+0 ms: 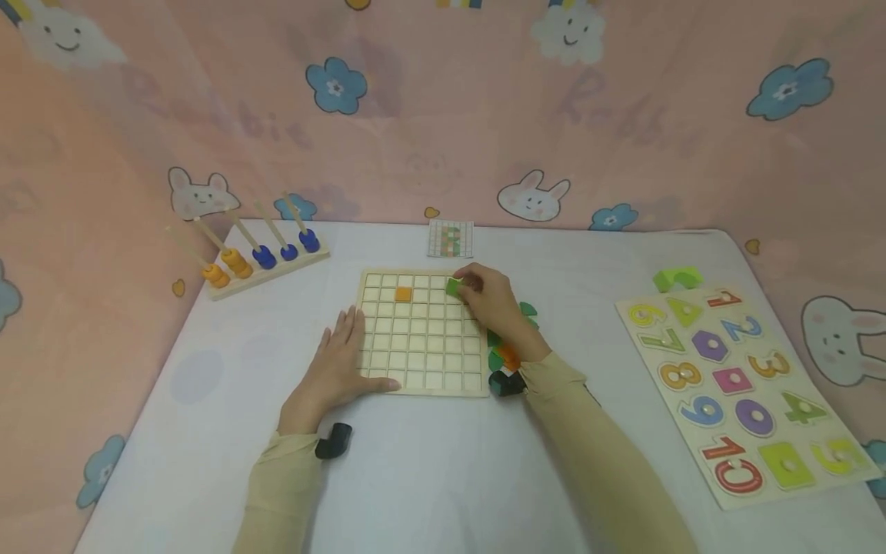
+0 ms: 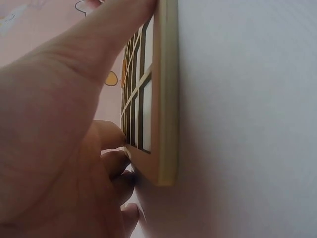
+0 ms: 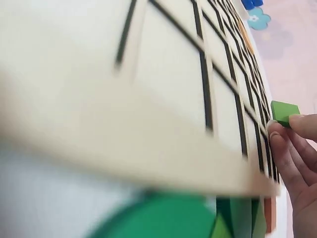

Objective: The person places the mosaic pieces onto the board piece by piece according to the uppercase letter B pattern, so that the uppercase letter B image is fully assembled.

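A wooden grid board (image 1: 418,388) lies flat on the white table. My left hand (image 1: 335,362) rests along its left side, fingers at the left edge and thumb over the near edge; the left wrist view shows the thumb and fingers around that corner (image 2: 168,168). Between thumb and fingertips, my right hand (image 1: 491,300) pinches a light green square block (image 3: 284,112), close over the board's far right part. An orange square block (image 1: 403,294) sits in a cell near the far left. Beside the board's right edge, partly hidden by my right arm, are several green pieces (image 1: 528,309) and an orange piece (image 1: 510,356).
A small pattern card (image 1: 451,239) lies beyond the board. An abacus stand (image 1: 270,269) with orange and blue beads stands at the back left. On the right lie a number-and-shape puzzle board (image 1: 699,369) and a light green block with an arched cutout (image 1: 677,278).
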Available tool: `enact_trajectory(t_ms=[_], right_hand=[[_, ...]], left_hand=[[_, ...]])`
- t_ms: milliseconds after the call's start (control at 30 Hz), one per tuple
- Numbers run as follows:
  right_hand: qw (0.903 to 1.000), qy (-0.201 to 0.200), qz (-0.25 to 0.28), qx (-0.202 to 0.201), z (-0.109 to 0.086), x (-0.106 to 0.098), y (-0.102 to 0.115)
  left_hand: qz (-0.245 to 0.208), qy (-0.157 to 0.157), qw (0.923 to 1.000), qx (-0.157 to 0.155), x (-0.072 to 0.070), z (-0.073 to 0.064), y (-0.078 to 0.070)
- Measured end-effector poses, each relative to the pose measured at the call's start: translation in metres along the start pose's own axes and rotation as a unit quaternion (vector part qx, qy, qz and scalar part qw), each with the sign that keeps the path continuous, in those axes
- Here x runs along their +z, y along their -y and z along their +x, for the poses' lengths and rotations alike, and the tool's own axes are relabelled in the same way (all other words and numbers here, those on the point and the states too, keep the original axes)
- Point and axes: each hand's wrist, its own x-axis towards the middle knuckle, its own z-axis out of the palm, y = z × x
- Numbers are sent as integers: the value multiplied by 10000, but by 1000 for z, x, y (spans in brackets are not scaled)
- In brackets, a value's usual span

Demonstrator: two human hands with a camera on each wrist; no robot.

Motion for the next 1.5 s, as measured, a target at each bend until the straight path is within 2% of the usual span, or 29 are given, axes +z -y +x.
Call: enact_trajectory(t_ms=[233,433,733,1033,1267,1500], right_hand=[[9992,300,253,10,12,25,15],[9989,404,187,-116,16,37,18],[9989,463,-97,-24,20,38,23],[9979,473,-452,-1,19,40,22],[9979,428,-483,-69,16,37,21],[9976,585,-239,-269,7,21,14]], left_hand=[[1,26,10000,-65,-2,0,0],[-52,63,9999,-70,-1,0,0],[26,-3,10000,-28,-4,1,-3],[41,80,9999,-68,-2,1,-1],[53,18,10000,-9,-1,3,-1],[-15,45,10000,-78,0,2,-2]])
